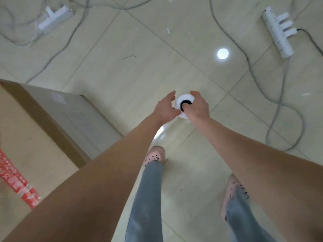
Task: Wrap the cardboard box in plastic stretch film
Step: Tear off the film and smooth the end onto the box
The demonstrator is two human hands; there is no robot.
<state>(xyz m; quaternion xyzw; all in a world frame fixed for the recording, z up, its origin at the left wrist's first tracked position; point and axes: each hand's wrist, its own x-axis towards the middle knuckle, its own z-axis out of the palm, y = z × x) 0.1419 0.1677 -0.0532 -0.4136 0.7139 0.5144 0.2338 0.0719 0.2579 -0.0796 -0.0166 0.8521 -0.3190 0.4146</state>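
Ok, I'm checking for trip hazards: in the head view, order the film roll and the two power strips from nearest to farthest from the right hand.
1. The film roll, held by the right hand.
2. The upper-right power strip, on the floor.
3. The upper-left power strip, across the floor.

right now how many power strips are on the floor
2. The left power strip lies at the top left; the right power strip lies at the top right. Others may be out of view.
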